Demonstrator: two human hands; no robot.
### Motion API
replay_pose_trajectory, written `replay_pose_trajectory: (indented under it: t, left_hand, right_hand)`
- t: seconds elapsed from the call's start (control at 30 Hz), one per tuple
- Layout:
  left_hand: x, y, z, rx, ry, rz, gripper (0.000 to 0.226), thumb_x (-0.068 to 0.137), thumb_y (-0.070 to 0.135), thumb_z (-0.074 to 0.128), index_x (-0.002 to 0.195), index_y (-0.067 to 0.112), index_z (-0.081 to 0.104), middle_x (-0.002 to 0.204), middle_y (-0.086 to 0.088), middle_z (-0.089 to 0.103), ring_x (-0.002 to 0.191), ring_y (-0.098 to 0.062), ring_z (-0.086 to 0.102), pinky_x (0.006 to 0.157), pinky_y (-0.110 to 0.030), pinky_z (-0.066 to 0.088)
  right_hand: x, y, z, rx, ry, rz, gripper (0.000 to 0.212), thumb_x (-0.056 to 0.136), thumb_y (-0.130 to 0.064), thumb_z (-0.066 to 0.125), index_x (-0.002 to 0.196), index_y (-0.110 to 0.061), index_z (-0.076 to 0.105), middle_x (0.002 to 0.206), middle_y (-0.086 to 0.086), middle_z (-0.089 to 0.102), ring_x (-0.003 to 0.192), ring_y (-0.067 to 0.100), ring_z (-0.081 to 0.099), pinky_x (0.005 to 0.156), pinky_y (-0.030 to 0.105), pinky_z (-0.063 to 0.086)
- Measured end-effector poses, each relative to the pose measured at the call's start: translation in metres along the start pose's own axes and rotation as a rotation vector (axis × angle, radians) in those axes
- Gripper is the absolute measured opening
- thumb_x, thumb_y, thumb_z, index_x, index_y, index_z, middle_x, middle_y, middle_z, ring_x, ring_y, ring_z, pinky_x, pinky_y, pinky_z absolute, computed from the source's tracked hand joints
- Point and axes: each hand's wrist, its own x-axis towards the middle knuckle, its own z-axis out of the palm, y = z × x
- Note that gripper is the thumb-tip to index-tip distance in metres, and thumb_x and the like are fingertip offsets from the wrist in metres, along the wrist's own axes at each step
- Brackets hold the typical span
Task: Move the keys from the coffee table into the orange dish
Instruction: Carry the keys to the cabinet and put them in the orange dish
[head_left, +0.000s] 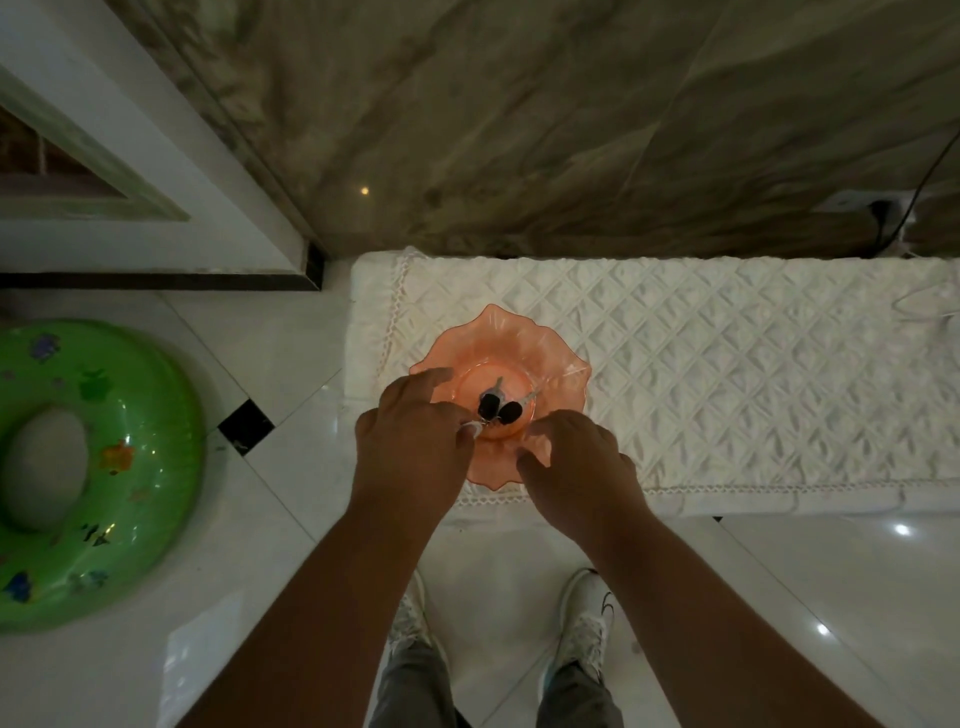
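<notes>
A translucent orange dish with a wavy rim stands on a white quilted cloth, near its left end. The keys, two with black heads, lie in the dish's hollow. My left hand reaches in from the left, its fingertips pinched on a small white piece at the keys' ring end. Over the dish's near rim my right hand hovers with fingers apart and nothing in it. Both hands hide the near part of the dish.
A green inflatable swim ring lies on the white tiled floor at the left. A marbled wall rises right behind the cloth-covered surface. A black cable hangs at the far right. My white shoes stand just before the surface's front edge.
</notes>
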Motion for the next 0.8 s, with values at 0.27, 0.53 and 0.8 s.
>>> replay_pose_trajectory:
  t: [0.27, 0.53, 0.8]
  left_hand:
    - [-0.007, -0.009, 0.042, 0.1, -0.116, -0.008, 0.024, 0.091, 0.043, 0.054, 0.112, 0.043, 0.068, 0.148, 0.014, 0.038, 0.133, -0.013, 0.035, 0.097, -0.04, 0.036]
    - [-0.013, -0.017, 0.032, -0.094, -0.22, -0.099, 0.029, 0.089, 0.037, 0.054, 0.118, 0.042, 0.058, 0.139, 0.01, 0.046, 0.124, -0.018, 0.046, 0.095, -0.041, 0.043]
    - [-0.033, 0.022, -0.068, -0.345, -0.101, -0.153, 0.05, 0.085, 0.049, 0.054, 0.134, 0.038, 0.049, 0.134, 0.003, 0.053, 0.118, -0.018, 0.054, 0.098, -0.046, 0.045]
  right_hand:
    - [-0.002, 0.005, 0.01, 0.047, -0.004, 0.001, 0.032, 0.089, -0.047, 0.05, 0.116, -0.033, 0.06, 0.127, -0.012, 0.053, 0.117, 0.02, 0.046, 0.081, 0.037, 0.032]
    - [-0.002, -0.006, -0.005, 0.092, -0.047, 0.019, 0.038, 0.087, -0.05, 0.049, 0.121, -0.035, 0.057, 0.134, -0.011, 0.051, 0.118, 0.021, 0.048, 0.088, 0.041, 0.036]
    - [-0.036, -0.031, -0.079, 0.22, -0.027, -0.025, 0.045, 0.089, -0.053, 0.05, 0.13, -0.033, 0.051, 0.121, -0.005, 0.063, 0.09, 0.011, 0.054, 0.072, 0.031, 0.039]
